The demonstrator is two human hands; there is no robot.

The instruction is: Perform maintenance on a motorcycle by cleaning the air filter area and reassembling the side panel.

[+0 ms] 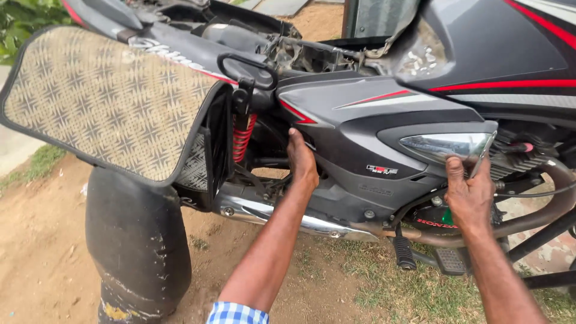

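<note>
We see the left hand (302, 161) in a narrow grip on the rear edge of the grey side panel (360, 144), right hand (469, 195) pinching its chrome front tip, above the exhaust pipe (312, 223). Fingertips behind the panel are hidden; the rear wheel (138, 246) is cut off.

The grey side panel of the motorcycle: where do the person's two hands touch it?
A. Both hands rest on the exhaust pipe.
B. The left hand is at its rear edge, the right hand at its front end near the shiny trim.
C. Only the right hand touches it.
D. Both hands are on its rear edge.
B: the left hand grips the rear edge of the grey side panel, while the right hand holds its front end by the shiny trim.
</note>
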